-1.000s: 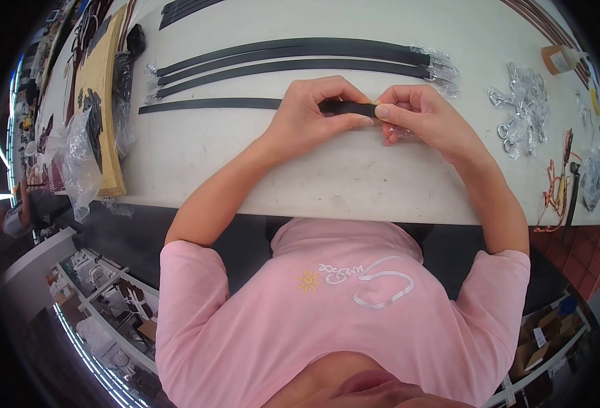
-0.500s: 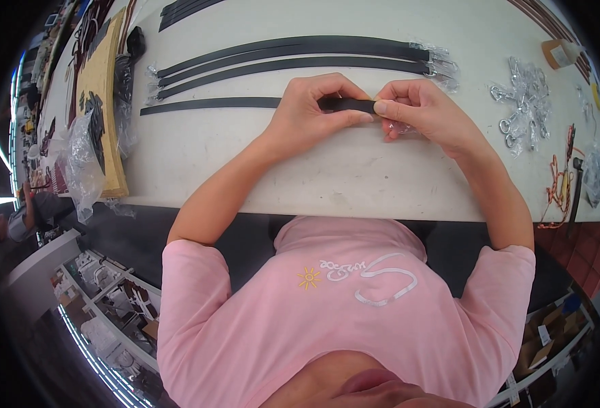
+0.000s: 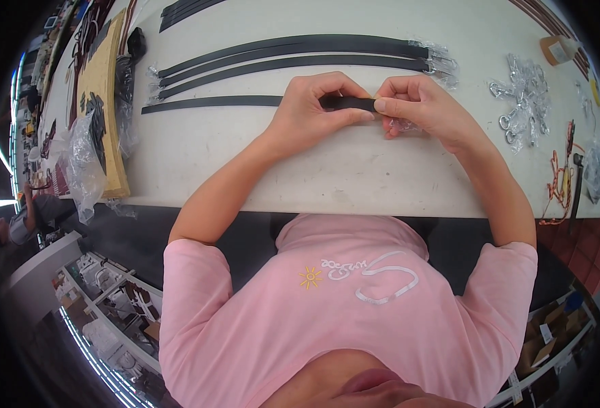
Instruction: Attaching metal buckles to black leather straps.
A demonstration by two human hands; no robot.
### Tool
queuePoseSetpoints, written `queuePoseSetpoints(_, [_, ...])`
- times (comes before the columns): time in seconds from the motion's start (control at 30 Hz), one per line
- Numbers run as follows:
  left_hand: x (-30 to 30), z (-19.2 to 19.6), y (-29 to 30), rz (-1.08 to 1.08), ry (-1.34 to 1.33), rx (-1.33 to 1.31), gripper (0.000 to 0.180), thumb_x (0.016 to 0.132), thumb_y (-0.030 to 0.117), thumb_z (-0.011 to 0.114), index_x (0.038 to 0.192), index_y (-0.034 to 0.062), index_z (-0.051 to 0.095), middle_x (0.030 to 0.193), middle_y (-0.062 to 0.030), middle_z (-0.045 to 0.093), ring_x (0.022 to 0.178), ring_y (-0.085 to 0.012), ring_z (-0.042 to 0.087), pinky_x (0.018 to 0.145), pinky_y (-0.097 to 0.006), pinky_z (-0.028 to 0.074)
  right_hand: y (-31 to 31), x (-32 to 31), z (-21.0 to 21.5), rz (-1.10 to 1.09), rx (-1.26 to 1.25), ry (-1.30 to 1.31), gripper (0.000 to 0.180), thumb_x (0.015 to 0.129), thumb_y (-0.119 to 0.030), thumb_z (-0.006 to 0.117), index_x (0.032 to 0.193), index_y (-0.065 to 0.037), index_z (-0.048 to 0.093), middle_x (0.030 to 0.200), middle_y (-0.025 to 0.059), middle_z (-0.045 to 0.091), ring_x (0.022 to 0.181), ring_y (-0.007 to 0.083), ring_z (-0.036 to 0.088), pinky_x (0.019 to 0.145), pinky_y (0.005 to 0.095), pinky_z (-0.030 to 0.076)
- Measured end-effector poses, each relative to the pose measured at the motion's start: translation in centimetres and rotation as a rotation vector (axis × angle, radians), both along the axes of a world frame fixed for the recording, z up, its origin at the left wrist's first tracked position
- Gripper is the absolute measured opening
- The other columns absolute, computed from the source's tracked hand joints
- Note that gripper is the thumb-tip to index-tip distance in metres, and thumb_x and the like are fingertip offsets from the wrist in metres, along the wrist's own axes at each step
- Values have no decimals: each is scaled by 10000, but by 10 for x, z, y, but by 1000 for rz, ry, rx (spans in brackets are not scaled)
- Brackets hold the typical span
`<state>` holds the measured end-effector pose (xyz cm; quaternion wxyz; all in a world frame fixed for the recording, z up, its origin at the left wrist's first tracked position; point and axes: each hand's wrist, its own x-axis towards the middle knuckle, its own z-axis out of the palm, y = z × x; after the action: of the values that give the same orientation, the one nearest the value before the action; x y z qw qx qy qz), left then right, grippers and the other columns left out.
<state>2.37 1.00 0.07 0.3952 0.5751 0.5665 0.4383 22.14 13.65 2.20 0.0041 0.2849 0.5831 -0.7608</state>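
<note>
A long flat black strap [image 3: 211,103] runs along the white table from the left into my hands. My left hand [image 3: 312,105] closes its fingers and thumb round the strap near its right end. At that end my right hand [image 3: 422,111] pinches the strap between thumb and fingers. Clear plastic wrap [image 3: 404,126] shows beneath the right fingers; what it covers is hidden by the hand. Just beyond my hands lie several black straps [image 3: 293,49] side by side, with plastic-wrapped metal fittings [image 3: 441,65] at their right ends.
A pile of plastic-wrapped metal clips [image 3: 523,102] lies at the right, near a small jar [image 3: 558,50]. Orange cord [image 3: 555,190] and a black-handled tool [image 3: 576,183] sit by the right edge. On the left stands a yellow board [image 3: 113,136] with plastic bags [image 3: 82,166] against it.
My hands keep the same grip on the strap, with barely any movement of the fingers. The whole view has shifted very slightly.
</note>
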Motion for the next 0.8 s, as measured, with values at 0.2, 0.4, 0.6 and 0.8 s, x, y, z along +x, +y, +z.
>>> queuePoseSetpoints(0.2, [0,1,-1,4,-12,-2,218,803,95,858,970,8,750,869,-16,720,768,-62,621,691,-213,503,1,0,0,9,-2,4,198,933,-212,711,932,-18,671,783,33,647,709,97,625,698,255,552])
queuePoseSetpoints(0.4, [1,2,-1,6,-19,-9,214,806,93,855,972,7,750,879,-24,729,778,-63,630,704,-213,510,0,-1,-1,14,-2,15,174,944,-202,700,905,-41,646,779,-3,639,702,65,629,688,228,536])
queuePoseSetpoints(0.6, [1,4,-2,9,3,3,219,802,93,855,975,9,751,857,-19,727,763,-60,627,691,-212,509,1,-3,-3,10,-8,21,170,941,-191,701,888,-44,634,777,2,634,712,71,632,682,245,556])
queuePoseSetpoints(0.8, [3,5,-1,26,18,20,215,802,92,853,970,8,749,832,-18,715,733,-57,608,654,-214,493,-1,-1,1,20,-6,16,172,950,-194,692,888,-46,631,769,0,638,711,74,634,685,236,538])
